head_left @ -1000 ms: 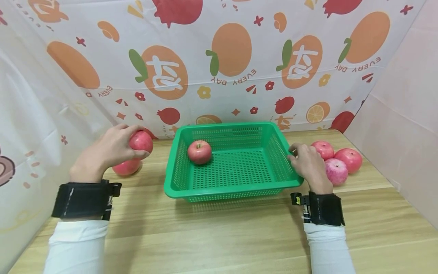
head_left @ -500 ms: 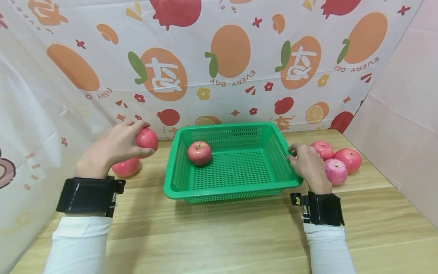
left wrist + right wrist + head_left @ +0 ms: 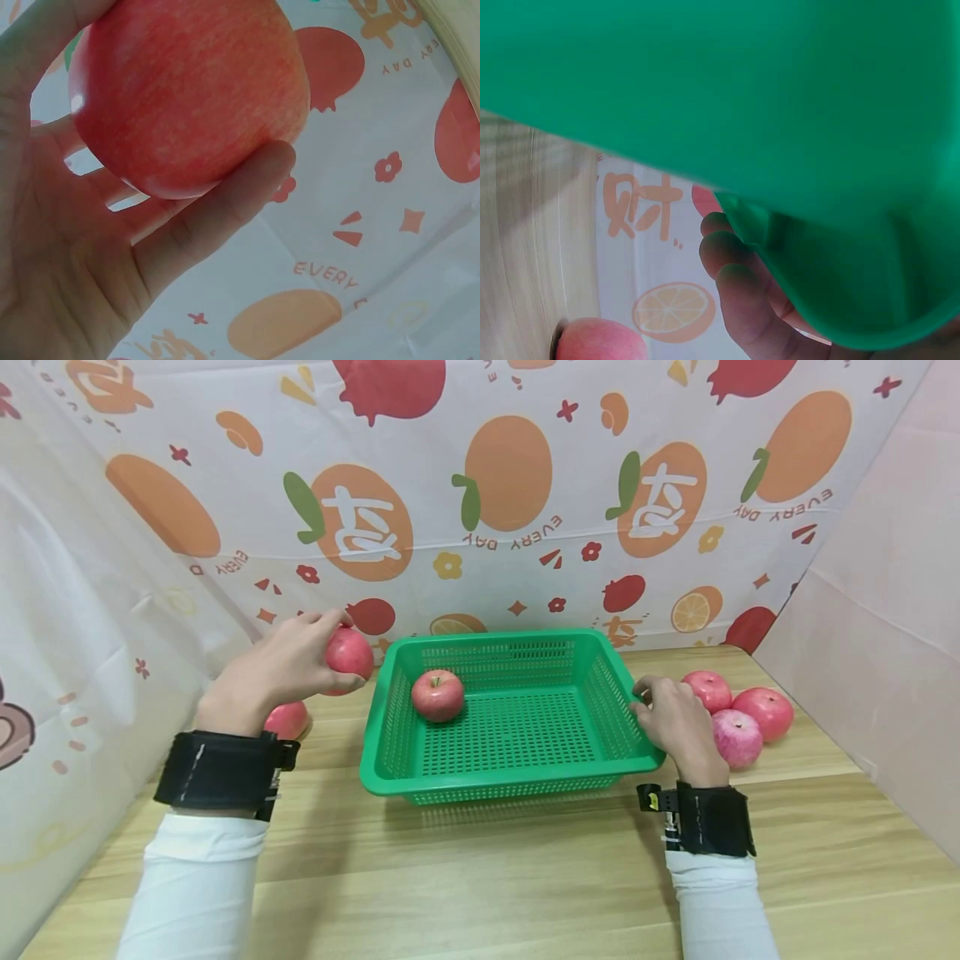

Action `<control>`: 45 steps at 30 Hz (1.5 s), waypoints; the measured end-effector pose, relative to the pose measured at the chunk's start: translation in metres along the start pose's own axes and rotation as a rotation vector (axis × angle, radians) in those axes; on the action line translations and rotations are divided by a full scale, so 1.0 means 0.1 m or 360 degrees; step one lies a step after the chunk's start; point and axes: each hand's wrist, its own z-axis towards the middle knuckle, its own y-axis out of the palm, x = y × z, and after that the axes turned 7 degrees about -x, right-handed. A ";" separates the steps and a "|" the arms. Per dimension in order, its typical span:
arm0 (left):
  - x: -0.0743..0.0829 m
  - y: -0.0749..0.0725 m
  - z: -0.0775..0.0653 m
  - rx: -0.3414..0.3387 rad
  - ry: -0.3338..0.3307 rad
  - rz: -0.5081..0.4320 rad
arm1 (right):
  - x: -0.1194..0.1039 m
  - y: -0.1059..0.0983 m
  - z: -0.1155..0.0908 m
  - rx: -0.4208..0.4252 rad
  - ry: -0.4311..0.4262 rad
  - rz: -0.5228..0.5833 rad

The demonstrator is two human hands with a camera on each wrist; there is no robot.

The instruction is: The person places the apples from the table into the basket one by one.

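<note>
My left hand [image 3: 281,667] holds a red apple [image 3: 350,652] in the air, just left of the green basket [image 3: 517,777]. Thumb and fingers are spread round that apple [image 3: 195,97] in the left wrist view. Inside the basket, at its left end, sits another red apple [image 3: 438,697] with its stem up. At the basket's right side, my right hand [image 3: 677,724] grips the rim. The right wrist view shows curled fingers [image 3: 741,300] under the basket's edge, with the thumb hidden.
One apple [image 3: 288,721] lies on the table behind my left hand, partly covered. To the right of my right hand several apples cluster: a red one [image 3: 767,713] and a paler pink one [image 3: 737,738] among them. A fruit-print cloth [image 3: 517,577] hangs behind the wooden table [image 3: 480,877].
My left hand has moved right with the apple, nearer the basket's left rim. My right hand and the basket have stayed in place.
</note>
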 end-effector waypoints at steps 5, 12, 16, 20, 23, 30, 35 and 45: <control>0.05 0.01 0.05 -0.0012 0.0027 -0.0033 | 0.00 0.00 -0.01 -0.0008 -0.0008 0.0014; 0.12 0.01 0.10 -0.0024 0.0022 -0.0032 | 0.01 0.00 0.00 -0.0002 -0.0009 0.0013; 0.17 -0.01 0.11 -0.0028 0.0009 -0.0022 | 0.01 0.00 0.00 0.0003 -0.0008 0.0007; 0.23 -0.01 0.14 -0.0009 0.0043 -0.0002 | 0.01 0.01 0.00 0.0007 -0.0008 0.0007; 0.26 -0.01 0.17 0.0020 0.0085 0.0013 | 0.02 0.01 -0.01 0.0007 -0.0009 0.0012; 0.33 0.02 0.21 0.0074 0.0160 0.0023 | 0.02 0.02 -0.01 0.0013 -0.0015 0.0009; 0.36 0.04 0.23 0.0115 0.0198 0.0069 | 0.02 0.02 -0.01 0.0007 -0.0012 0.0006; 0.39 0.09 0.31 0.0210 0.0289 0.0193 | 0.02 0.02 0.00 0.0000 -0.0009 -0.0003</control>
